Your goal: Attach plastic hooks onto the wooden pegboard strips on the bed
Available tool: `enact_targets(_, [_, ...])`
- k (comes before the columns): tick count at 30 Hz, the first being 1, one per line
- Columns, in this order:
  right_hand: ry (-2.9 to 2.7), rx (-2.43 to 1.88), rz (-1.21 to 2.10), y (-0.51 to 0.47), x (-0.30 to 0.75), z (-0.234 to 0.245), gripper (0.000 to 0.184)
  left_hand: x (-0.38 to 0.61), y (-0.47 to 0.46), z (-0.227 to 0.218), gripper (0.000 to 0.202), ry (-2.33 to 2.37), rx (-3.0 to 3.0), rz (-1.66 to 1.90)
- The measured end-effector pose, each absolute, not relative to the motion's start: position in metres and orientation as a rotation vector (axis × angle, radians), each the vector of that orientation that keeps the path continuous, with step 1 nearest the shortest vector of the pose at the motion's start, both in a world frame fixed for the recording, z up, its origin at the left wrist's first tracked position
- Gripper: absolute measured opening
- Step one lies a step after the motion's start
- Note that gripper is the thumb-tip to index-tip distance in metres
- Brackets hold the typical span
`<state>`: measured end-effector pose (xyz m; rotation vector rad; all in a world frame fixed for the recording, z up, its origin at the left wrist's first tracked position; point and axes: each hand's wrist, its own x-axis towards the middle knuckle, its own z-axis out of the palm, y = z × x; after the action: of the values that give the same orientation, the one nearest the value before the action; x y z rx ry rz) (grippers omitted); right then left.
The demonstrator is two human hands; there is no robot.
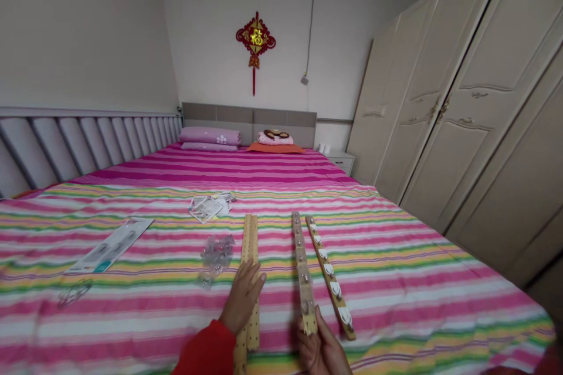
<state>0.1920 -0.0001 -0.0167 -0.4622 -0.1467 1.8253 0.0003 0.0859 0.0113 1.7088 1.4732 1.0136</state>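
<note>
My left hand (241, 299) lies with fingers stretched over two bare wooden strips (254, 328) that have rows of small holes and rest side by side on the bed. In my right hand (319, 347) is the near end of a wooden strip with clear hook plates (303, 274), pinched between thumb and fingers. Metal hooks show along that strip. To its right lies another wooden strip with white hooks (329, 269). Left of my left hand is a loose heap of clear plastic hook pieces (219, 253).
A striped sheet (153, 316) covers the bed. Small plastic packets (212, 206) lie further back, and a long printed package (112, 245) lies at left near a thin wire-like bundle (75, 292). Folded bedding (210, 136) sits by the headboard (220, 114). Wardrobes (461, 99) stand at right.
</note>
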Motion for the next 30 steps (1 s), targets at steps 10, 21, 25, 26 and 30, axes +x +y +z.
enact_targets(10, [-0.351, -0.547, 1.726, 0.034, 0.110, 0.026, 0.029, 0.040, 0.058, 0.042, 0.088, 1.057, 0.990, 1.312])
enact_targets(21, [-0.588, -0.684, 1.671, 0.050, 0.064, 0.044, 0.046, -0.009, 0.109, 0.048, 0.053, 1.233, 0.697, 1.492])
enact_targets(25, [-0.682, -0.745, 1.677, 0.043, 0.059, 0.042, 0.045, -0.022, 0.125, 0.046, 0.048, 1.327, 0.744, 1.563])
enact_targets(26, [-0.693, -0.752, 1.688, 0.041, 0.057, 0.041, 0.045, -0.024, 0.128, 0.046, 0.046, 1.342, 0.773, 1.588])
enact_targets(30, [-0.706, -0.758, 1.721, 0.033, 0.051, 0.038, 0.045, -0.035, 0.142, 0.048, 0.039, 1.398, 0.876, 1.654])
